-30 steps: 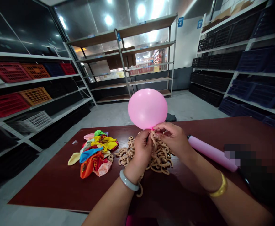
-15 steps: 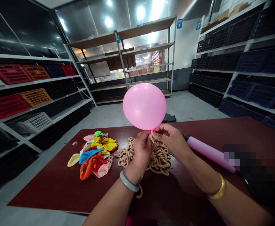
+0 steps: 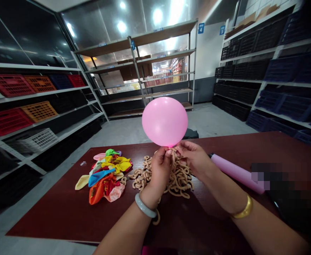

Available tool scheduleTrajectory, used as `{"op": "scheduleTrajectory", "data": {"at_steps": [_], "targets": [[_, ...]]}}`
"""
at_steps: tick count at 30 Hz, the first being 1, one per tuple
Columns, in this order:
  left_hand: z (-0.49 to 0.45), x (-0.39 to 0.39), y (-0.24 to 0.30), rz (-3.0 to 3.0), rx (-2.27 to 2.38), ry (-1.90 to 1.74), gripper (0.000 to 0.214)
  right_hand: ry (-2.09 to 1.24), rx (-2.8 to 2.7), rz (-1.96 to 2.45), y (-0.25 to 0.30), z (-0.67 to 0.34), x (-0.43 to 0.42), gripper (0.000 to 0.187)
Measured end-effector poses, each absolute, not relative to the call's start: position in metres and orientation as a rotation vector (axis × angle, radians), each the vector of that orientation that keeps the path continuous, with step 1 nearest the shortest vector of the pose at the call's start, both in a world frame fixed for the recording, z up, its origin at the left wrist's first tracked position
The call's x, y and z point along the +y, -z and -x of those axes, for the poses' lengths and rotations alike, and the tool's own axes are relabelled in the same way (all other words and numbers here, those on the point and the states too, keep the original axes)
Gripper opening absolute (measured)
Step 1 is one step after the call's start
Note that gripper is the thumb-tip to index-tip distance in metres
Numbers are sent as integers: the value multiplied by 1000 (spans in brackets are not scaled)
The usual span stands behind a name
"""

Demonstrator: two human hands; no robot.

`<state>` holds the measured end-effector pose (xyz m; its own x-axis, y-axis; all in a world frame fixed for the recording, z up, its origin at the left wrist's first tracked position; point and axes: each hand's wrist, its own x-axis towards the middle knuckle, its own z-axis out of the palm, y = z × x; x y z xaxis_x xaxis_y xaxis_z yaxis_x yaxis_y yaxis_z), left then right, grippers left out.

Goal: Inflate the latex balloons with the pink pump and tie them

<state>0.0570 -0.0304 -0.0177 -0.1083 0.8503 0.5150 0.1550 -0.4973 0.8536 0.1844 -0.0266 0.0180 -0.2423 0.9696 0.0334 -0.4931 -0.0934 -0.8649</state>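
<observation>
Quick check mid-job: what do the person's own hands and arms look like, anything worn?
Both the left hand and right hand are ungloved, with no sleeves in view. A smooth, rounded, pale grey bangle circles the left wrist; a broad, shiny gold-coloured bracelet the right.

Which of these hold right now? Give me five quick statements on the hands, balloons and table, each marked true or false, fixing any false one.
1. The inflated pink balloon rises above the left-hand grip and right-hand grip. True.
2. The gold bangle is on the left wrist. False: the gold bangle is on the right wrist; a pale bangle is on the left.
3. The limp balloons lie to the left of the tan curls. True.
4. The lilac tube stands upright. False: the lilac tube lies flat on the table.
5. The pink balloon is square. False: it is rounded.
</observation>
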Motion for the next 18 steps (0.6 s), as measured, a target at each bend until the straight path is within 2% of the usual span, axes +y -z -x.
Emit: {"op": "scheduleTrajectory", "data": {"at_steps": [4,12,18], "targets": [[-64,-32,20,-1456,1017,-1625,24,-1651,-884,661,-17,-181,-26,30],[-55,-26,16,-1562,1202,-1644,27,-1373,-1207,885,-16,-182,-25,32],[-61,-29,19,-1677,1202,-1554,28,-1460,-1028,776,-10,-188,-16,30]]}}
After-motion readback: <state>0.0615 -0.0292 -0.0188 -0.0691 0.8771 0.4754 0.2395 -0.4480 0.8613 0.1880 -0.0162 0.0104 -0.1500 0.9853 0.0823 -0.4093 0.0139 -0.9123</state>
